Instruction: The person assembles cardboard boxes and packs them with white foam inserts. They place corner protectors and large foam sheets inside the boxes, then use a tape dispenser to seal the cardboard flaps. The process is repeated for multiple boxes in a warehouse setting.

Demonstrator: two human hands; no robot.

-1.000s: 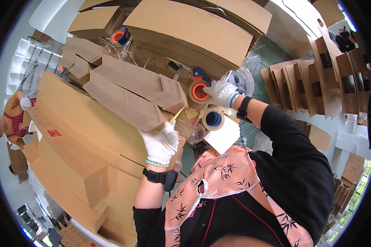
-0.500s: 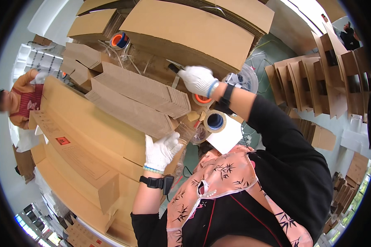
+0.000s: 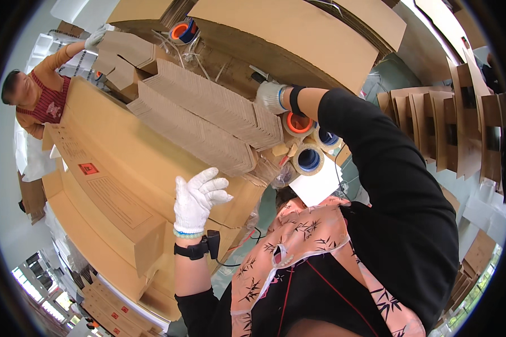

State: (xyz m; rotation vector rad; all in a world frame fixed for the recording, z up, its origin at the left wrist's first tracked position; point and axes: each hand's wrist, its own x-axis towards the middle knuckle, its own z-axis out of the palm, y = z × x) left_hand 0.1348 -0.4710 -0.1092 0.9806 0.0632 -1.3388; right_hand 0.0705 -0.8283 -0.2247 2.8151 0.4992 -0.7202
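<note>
The folded cardboard pieces (image 3: 213, 104) lie at 11 o'clock from the middle of the view, nested on edge in two close rows, probably so that each supports its neighbour and peels off singly. The tape rolls sit near the rows' 4 o'clock end, seemingly for easy reach: an orange-cored roll (image 3: 290, 126) at 2 o'clock and a blue-cored roll (image 3: 309, 172) at 3 o'clock, just beside a white sheet (image 3: 319, 188).

The right hand (image 3: 269, 99), gloved, is at 12 o'clock, just beside the upper row. Its arm bends at the elbow toward 2 o'clock, the forearm reaching in toward 10 o'clock. The fingers are hidden, so I cannot tell whether they grip anything.

The left hand (image 3: 199, 202), at 8 o'clock, is open and empty, palm upward with fingers spread; its forearm rises from 7 o'clock, beside a large cardboard box (image 3: 109, 194), perhaps kept clear of the rows.
</note>
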